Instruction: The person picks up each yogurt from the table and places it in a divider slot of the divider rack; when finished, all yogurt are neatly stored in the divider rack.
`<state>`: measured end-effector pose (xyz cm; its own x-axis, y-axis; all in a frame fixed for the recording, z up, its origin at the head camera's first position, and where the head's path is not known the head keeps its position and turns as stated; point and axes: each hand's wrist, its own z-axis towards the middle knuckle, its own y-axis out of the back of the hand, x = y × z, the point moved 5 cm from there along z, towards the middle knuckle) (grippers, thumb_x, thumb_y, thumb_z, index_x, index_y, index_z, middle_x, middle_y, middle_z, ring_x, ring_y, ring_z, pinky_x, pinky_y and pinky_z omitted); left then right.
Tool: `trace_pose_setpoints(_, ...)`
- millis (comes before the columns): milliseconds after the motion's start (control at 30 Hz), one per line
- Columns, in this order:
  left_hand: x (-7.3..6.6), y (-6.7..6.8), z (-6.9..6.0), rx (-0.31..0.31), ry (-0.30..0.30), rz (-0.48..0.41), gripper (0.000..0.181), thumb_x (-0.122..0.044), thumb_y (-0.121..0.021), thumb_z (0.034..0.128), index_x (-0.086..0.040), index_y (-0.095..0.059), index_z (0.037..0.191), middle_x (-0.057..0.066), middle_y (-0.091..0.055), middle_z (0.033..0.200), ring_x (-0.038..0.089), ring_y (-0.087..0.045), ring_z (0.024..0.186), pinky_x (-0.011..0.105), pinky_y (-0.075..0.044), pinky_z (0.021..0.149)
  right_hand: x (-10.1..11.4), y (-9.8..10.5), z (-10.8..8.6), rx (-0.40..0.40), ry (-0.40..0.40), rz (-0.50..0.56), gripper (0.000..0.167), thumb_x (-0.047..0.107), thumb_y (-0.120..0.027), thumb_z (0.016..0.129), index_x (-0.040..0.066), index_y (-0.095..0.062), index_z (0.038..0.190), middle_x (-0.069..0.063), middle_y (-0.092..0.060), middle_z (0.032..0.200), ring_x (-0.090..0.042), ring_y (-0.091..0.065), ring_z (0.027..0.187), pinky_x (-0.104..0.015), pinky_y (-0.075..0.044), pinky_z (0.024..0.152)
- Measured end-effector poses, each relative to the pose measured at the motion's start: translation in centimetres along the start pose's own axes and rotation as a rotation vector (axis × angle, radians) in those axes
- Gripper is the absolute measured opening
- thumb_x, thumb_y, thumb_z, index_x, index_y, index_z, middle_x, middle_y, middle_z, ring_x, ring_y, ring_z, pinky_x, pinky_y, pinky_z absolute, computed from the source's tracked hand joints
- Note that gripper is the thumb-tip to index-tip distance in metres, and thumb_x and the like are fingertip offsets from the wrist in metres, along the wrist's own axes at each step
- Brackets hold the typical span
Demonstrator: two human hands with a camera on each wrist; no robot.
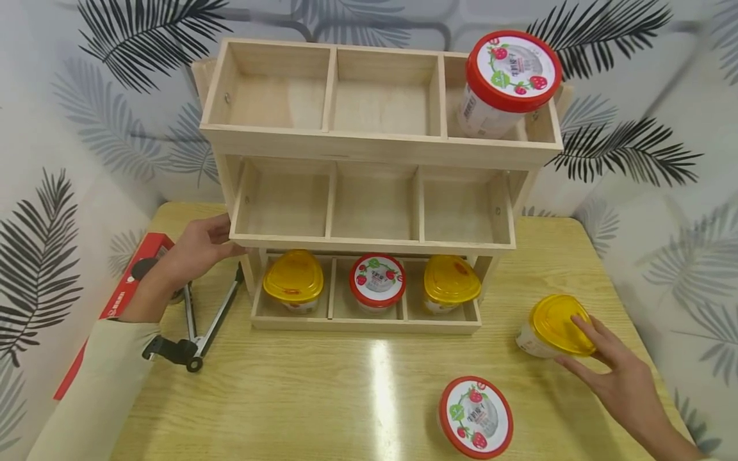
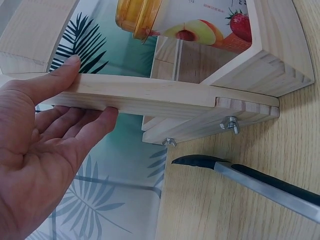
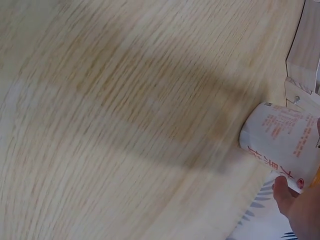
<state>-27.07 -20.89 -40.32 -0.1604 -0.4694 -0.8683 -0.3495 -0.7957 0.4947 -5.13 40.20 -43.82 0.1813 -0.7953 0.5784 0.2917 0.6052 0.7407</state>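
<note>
A wall [image 1: 34,77] printed with palm leaves rises behind a wood-grained counter [image 1: 323,397]. The right grip [image 1: 619,371] has its fingers over the lid and thumb at the side of a yellow-lidded cup [image 1: 562,326], grasping it at the counter's right; whether its base is lifted, I cannot tell. The left grip [image 1: 198,250] clasps the side rail [image 2: 150,92] of a three-tier wooden rack [image 1: 380,144], thumb above, fingers beneath. Nearer the front stands a red-lidded cup [image 1: 476,417]; by the left forearm lie a folding stand [image 1: 187,349] and a red box [image 1: 123,291].

Judging by this layout, the bottom tier is done, each compartment filled: yellow lid, red lid, yellow lid. The top tier's right compartment holds another red-lidded cup, tilted. Left over are the two cups outside the rack, with five compartments holding nothing.
</note>
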Motion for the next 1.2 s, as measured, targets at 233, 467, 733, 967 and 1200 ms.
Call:
trace_pose_setpoints(233, -0.2, 0.0, 0.1, -0.009, -0.006, 0.022, 0.064, -0.011, -0.066, 0.0968, 0.001, -0.036, 0.153, 0.022, -0.045, 0.150, 0.042, -0.048, 0.134, 0.037, -0.052, 0.096, -0.2, -0.4, -0.2, -0.057, -0.019, 0.056, 0.072, -0.014, -0.083, 0.070, 0.007, -0.063, 0.136, 0.005, -0.061, 0.133, 0.021, -0.055, 0.097, -0.005, -0.050, 0.073)
trace_pose_setpoints(467, -0.2, 0.0, 0.1, -0.008, -0.007, 0.015, 0.064, -0.012, -0.068, 0.0959, 0.000, -0.039, 0.152, 0.021, -0.045, 0.151, 0.043, -0.045, 0.136, 0.053, -0.046, 0.102, -0.4, -0.7, 0.0, -0.111, -0.007, 0.096, 0.071, -0.025, -0.077, 0.068, 0.001, -0.064, 0.133, 0.030, -0.057, 0.118, 0.019, -0.057, 0.098, -0.006, -0.051, 0.072)
trace_pose_setpoints(733, -0.1, -0.2, 0.5, -0.011, -0.038, 0.029, 0.063, -0.011, -0.067, 0.0959, 0.001, -0.040, 0.151, 0.021, -0.047, 0.149, 0.042, -0.049, 0.133, 0.043, -0.050, 0.099, -0.3, -0.5, 0.0, -0.160, -0.050, 0.032, 0.067, -0.021, -0.080, 0.069, 0.004, -0.067, 0.130, 0.034, -0.052, 0.116, 0.023, -0.051, 0.096, -0.002, -0.047, 0.074)
trace_pose_setpoints(967, -0.3, 0.0, 0.1, -0.013, -0.036, 0.019, 0.062, -0.013, -0.067, 0.0961, -0.003, -0.041, 0.152, 0.019, -0.049, 0.148, 0.039, -0.051, 0.132, 0.023, -0.052, 0.093, 0.9, 0.9, 1.3, -0.200, 0.024, 0.074, 0.069, -0.028, -0.077, 0.062, -0.002, -0.068, 0.125, 0.029, -0.057, 0.112, 0.021, -0.055, 0.096, -0.001, -0.046, 0.077)
trace_pose_setpoints(1200, -0.2, 0.0, 0.1, -0.017, -0.041, 0.026, 0.063, -0.012, -0.067, 0.0958, -0.001, -0.040, 0.152, 0.020, -0.048, 0.148, 0.041, -0.050, 0.132, 0.030, -0.052, 0.095, 4.1, 3.7, 3.0, -0.147, 0.021, 0.004, 0.069, -0.023, -0.079, 0.067, 0.002, -0.066, 0.131, 0.033, -0.054, 0.116, 0.022, -0.053, 0.098, 0.000, -0.044, 0.079)
